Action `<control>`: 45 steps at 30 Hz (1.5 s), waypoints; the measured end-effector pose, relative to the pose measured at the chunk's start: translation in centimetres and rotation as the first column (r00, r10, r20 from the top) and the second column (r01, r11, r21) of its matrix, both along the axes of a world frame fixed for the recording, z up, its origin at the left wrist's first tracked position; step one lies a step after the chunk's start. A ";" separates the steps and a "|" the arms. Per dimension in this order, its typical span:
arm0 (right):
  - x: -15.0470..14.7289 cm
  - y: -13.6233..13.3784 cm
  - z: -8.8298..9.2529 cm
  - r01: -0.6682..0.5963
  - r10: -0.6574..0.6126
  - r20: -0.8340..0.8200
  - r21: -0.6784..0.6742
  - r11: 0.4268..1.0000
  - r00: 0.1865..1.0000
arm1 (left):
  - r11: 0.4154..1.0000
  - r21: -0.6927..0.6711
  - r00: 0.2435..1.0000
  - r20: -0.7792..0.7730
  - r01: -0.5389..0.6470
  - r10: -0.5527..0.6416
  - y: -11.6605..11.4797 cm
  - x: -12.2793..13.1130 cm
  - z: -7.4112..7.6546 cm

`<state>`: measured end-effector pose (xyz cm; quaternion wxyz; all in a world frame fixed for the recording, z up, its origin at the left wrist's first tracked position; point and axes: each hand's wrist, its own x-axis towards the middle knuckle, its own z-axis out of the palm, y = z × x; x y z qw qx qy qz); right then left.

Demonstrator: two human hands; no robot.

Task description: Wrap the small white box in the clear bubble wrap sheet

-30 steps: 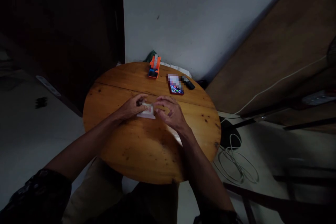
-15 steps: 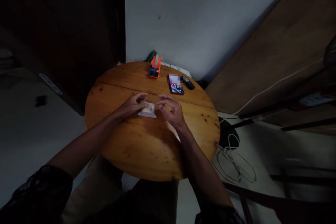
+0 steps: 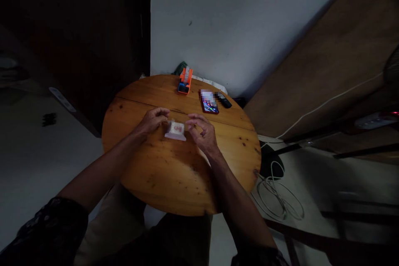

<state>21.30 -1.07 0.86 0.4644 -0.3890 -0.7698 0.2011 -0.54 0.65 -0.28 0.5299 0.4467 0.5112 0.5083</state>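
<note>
A small white packet with red print (image 3: 176, 129) stands on the round wooden table (image 3: 174, 174), near its middle. My left hand (image 3: 152, 119) pinches the packet's left top edge with curled fingers. My right hand (image 3: 201, 133) has its fingertips at the packet's right side, fingers bent and close together. The room is dim and the packet's details are hard to read.
At the table's far edge lie an orange and blue holder (image 3: 185, 81), a lit phone (image 3: 209, 102) and a dark remote (image 3: 224, 99). A white cable (image 3: 277, 195) coils on the floor at the right. A grey wall stands behind.
Both hands have shifted slightly apart on the packet, so more of its face shows. The packet stands a little more upright than before.
</note>
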 end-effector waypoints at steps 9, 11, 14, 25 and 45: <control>-0.2 -0.3 -0.4 -0.049 0.050 0.119 -0.013 0.999 0.992 | 1.000 -0.005 0.999 -0.020 0.027 -0.027 -0.8 0.3 0.7; -0.4 -0.3 -0.6 -0.052 0.054 0.128 -0.024 0.998 0.990 | 0.999 -0.006 0.999 -0.026 0.036 -0.036 -0.9 0.3 0.7; -0.7 -0.3 -0.9 -0.063 0.065 0.122 -0.019 0.998 0.990 | 0.998 0.002 0.996 -0.058 0.070 -0.070 -0.9 0.1 0.6; -1.5 0.2 -1.8 0.108 -0.110 -0.005 -0.131 0.985 0.994 | 0.984 0.098 0.966 -0.228 0.151 -0.126 -0.2 -0.2 -1.1; -2.4 6.5 -3.0 0.167 -0.150 0.072 -0.448 0.878 0.986 | 0.983 0.028 0.971 -0.161 0.182 -0.175 -0.5 0.8 -0.5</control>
